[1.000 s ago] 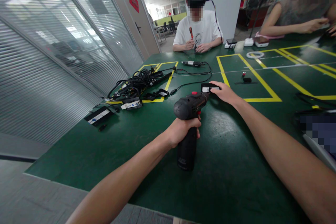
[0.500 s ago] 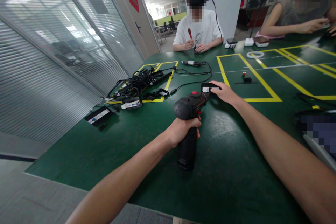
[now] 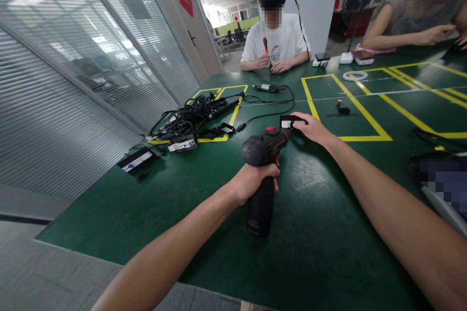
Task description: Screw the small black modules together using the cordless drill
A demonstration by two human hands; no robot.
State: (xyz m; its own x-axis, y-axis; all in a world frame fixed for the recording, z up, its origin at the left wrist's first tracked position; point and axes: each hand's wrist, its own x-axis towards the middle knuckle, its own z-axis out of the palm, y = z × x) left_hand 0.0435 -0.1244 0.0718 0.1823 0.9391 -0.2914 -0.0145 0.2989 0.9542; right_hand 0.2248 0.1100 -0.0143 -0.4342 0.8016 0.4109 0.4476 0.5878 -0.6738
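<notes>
My left hand [image 3: 253, 182] is wrapped round the grip of a black cordless drill [image 3: 264, 148] with red accents, its fingers by the red trigger. The drill's chuck points away from me, up to a small black box-like part [image 3: 284, 120] with a white label. My right hand [image 3: 310, 129] pinches that part at its right end. The chuck hides some of the part's lower edge, so I cannot tell whether the bit touches it.
On the green table [image 3: 204, 233], a heap of black cables [image 3: 199, 114] lies at the left. Nearby are a labelled black box [image 3: 136, 159] and a smaller one [image 3: 183, 144]. A corded electric screwdriver [image 3: 265, 88] lies farther back. Across sits a person in white [image 3: 288, 34] holding a screwdriver [image 3: 265, 45].
My hands, the drill and the black part stay where they were. Across the table, the person's screwdriver has shifted very slightly.
</notes>
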